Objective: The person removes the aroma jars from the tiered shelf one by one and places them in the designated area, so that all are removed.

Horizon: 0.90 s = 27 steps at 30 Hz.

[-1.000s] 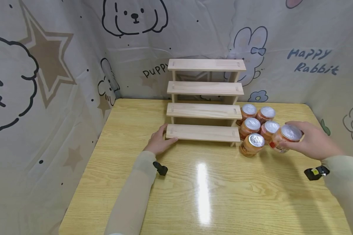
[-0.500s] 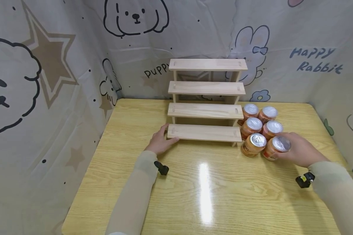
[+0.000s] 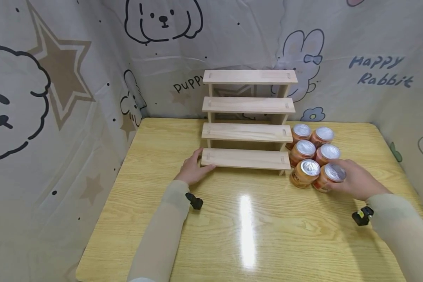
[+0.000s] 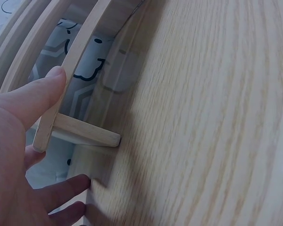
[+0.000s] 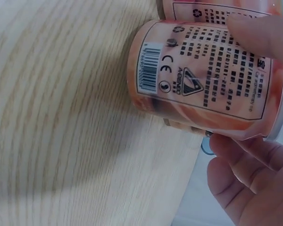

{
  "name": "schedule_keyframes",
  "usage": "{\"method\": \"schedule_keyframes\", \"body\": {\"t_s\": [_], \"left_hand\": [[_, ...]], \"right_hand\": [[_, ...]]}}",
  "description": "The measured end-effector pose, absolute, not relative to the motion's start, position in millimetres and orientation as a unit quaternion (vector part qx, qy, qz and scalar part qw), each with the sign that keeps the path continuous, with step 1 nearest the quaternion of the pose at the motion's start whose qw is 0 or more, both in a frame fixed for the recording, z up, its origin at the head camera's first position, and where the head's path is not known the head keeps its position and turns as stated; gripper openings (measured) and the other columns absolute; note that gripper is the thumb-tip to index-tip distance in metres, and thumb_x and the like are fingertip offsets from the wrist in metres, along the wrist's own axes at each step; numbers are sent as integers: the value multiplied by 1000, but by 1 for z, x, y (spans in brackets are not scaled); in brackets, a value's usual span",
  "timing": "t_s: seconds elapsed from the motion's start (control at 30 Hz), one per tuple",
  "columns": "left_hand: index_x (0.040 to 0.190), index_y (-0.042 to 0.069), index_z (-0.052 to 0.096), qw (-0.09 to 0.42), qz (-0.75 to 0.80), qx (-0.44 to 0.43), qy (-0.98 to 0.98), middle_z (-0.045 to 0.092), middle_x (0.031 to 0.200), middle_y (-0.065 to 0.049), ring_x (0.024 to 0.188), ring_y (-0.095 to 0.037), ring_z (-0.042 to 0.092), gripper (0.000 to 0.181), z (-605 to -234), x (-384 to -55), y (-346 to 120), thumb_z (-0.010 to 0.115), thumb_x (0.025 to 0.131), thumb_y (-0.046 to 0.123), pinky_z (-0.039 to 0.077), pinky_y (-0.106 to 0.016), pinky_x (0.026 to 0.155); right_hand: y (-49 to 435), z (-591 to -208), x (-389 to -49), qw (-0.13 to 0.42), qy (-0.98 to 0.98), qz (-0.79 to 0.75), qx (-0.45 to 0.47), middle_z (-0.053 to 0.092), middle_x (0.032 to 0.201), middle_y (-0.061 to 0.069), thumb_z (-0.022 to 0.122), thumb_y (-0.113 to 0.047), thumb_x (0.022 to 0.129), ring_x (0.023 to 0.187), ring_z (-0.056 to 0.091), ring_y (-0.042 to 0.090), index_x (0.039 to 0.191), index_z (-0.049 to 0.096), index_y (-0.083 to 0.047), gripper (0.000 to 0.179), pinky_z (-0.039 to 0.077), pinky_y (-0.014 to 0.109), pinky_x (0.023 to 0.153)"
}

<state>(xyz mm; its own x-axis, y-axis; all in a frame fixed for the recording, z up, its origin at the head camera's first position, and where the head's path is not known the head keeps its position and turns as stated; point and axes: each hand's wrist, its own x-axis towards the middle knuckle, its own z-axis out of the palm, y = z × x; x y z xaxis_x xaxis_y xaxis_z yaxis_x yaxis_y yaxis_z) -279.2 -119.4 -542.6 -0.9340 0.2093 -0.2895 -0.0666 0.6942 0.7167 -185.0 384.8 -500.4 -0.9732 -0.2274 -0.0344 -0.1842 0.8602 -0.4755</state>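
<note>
A four-step wooden display rack (image 3: 246, 158) stands on the table. My left hand (image 3: 193, 169) holds the left end of its lowest step. In the left wrist view the thumb (image 4: 49, 89) presses the step's front edge, with a fingertip behind the board. To the rack's right, my right hand (image 3: 360, 181) grips an orange can (image 3: 323, 183) with a silver lid. Its thumb and fingers lie on opposite sides of the can, whose printed label and barcode show in the right wrist view. The held can stands upright beside another orange can (image 3: 301, 178), apparently touching it.
Several similar cans (image 3: 305, 149) stand behind these two in two columns, close against the rack's right side. The yellow wood-grain table (image 3: 211, 235) extends in front. A printed cloth (image 3: 239, 39) hangs behind and at both sides.
My right hand has lowered the can and moved it left, so it now stands on the table at the front of the right column. The left hand keeps its hold on the rack.
</note>
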Motion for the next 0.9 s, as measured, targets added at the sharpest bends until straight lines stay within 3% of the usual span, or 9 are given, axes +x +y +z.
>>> {"method": "schedule_keyframes", "body": {"t_s": [0.2,0.5,0.67,0.9], "left_hand": [[163,30,13,174,384,37,906,31,162,-9,150,-38,21,95,-545,-280,-123,62,90,67,26,-62,115],[163,30,12,173,373,40,911,28,163,-9,149,-40,22,95,-546,-280,-123,59,90,69,28,-64,113],[163,29,10,170,354,49,918,26,164,-9,149,-39,24,97,-553,-286,-125,56,90,73,28,-62,113],[164,26,11,139,334,59,930,23,166,-8,151,-36,20,92,-539,-288,-128,51,94,70,25,-58,117]], "right_hand": [[382,-496,-187,90,965,-233,-83,49,134,36,83,-49,81,121,47,53,148,44,1,92,39,71,93],[389,-470,-194,115,972,-194,-63,47,134,34,69,-57,91,113,53,47,151,37,5,92,47,63,83],[388,-455,-212,108,975,-186,-48,38,143,38,64,-60,92,125,42,56,153,32,5,95,38,72,93],[367,-437,-242,105,975,-193,-38,22,157,35,61,-66,91,140,21,59,160,21,-4,101,21,75,105]]}}
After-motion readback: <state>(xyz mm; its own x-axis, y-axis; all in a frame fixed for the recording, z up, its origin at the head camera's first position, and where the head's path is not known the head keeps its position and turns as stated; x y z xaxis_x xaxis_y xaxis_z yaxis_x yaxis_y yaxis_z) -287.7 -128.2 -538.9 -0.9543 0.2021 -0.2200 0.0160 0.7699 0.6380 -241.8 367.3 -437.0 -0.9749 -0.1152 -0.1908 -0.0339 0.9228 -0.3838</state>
